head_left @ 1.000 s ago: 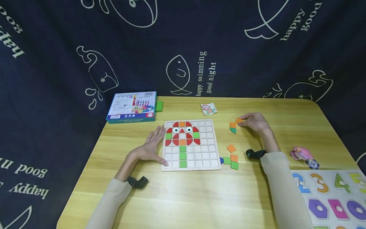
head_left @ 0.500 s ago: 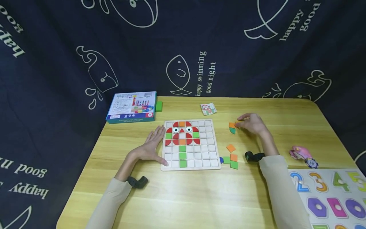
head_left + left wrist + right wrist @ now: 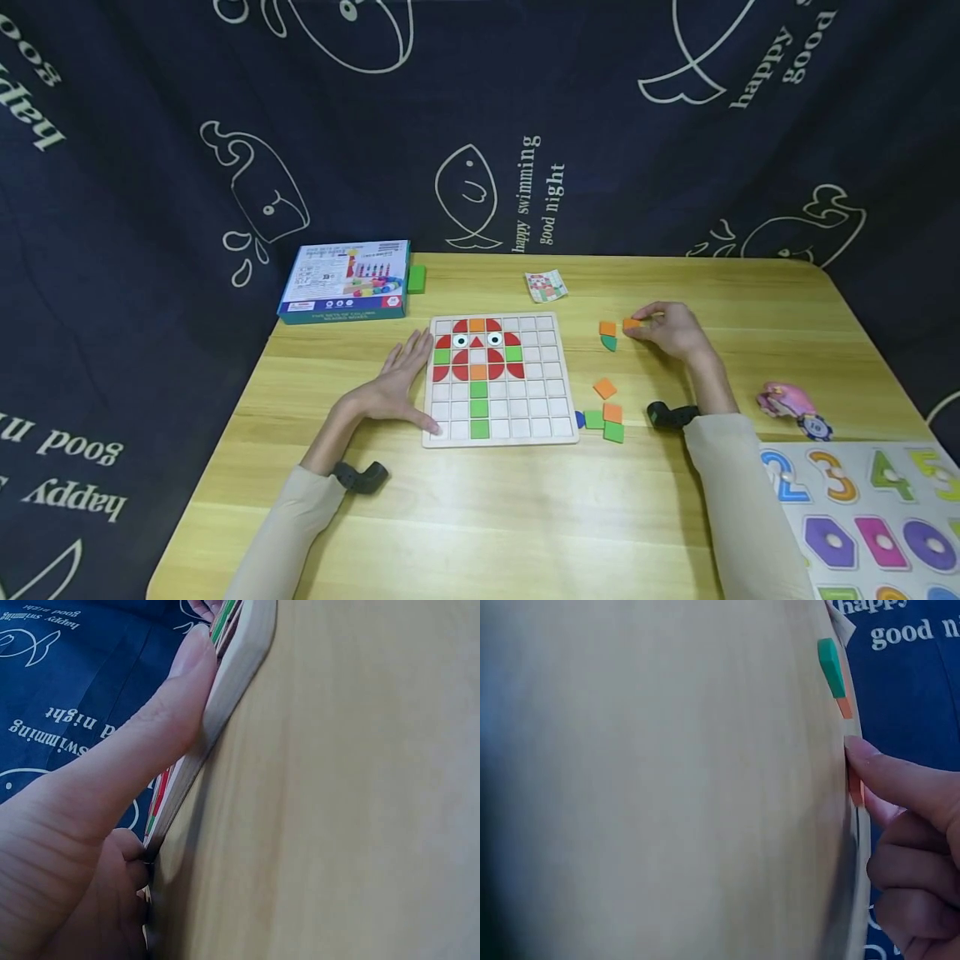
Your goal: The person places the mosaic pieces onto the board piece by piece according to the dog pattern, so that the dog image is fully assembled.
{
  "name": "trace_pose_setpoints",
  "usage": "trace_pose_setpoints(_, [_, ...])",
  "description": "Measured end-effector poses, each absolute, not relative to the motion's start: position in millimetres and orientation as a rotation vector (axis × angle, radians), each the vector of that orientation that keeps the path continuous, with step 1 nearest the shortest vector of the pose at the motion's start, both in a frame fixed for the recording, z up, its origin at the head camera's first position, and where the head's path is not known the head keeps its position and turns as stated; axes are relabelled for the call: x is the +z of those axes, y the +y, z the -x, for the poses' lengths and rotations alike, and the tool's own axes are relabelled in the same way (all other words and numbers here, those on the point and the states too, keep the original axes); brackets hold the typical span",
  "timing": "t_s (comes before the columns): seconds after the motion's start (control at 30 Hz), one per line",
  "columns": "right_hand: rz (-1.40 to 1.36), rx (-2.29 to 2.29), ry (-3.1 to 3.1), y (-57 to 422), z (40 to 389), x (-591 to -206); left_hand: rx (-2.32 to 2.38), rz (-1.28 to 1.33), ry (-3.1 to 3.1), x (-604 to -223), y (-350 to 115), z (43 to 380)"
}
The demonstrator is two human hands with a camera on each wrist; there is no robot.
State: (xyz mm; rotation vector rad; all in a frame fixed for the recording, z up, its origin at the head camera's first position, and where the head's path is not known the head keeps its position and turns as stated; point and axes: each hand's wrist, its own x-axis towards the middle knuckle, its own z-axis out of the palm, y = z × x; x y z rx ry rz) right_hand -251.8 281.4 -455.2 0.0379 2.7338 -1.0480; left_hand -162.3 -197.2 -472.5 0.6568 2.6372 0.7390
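Observation:
In the head view my left hand lies with fingers spread along the left side of a white grid board. Its thumb rests on the lower left corner, and the left wrist view has that thumb against the board's edge. Red, green and orange pieces fill part of the grid, with two eye pieces near the top. Right of the board, my right hand pinches an orange square tile at the table surface. Just left of it lie another orange tile and a green quarter-round tile.
Loose orange and green tiles lie by the board's lower right, beside a partly hidden blue piece. Farther back are a picture card and a box. A number puzzle and pink toy are at right.
My right hand brought its orange tile left against the other orange tile, then drew it slightly back right, leaving a gap. My left hand has stayed on the board.

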Motion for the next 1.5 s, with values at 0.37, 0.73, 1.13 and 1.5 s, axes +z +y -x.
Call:
trace_pose_setpoints(0.37, [0.208,-1.167,2.637,230,233,-434,0.726,-0.642,2.641,-475,-200,164])
trace_pose_setpoints(0.73, [0.391,-1.194,2.480,114,171,-436,0.739,-0.652,2.633,-474,-198,163])
trace_pose_setpoints(1.13, [0.412,-1.096,2.615,94,163,-443,0.751,-0.656,2.632,-475,-198,163])
trace_pose_setpoints(1.5, [0.480,-1.156,2.513,97,171,-448,0.746,-0.663,2.635,-477,-199,165])
